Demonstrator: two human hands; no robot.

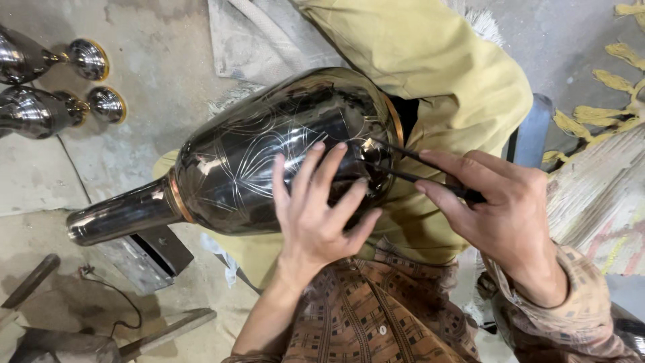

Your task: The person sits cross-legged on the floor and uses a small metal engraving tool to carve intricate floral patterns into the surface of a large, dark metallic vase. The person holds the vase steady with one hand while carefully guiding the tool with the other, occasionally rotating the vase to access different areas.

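Far left: two small dark vases (40,87) on floor, well apart. Centre: large dark engraved vase (269,158) lying across lap on yellow cloth (457,87), neck pointing left. Left hand (319,215) spread flat on belly, fingers open, steadying it. Right hand (500,215) pinches thin engraving tool (403,165), tip touching vase. Risk, judged: tip skids on polished curve, scratches pattern or nicks nearby left fingers; vase may roll.
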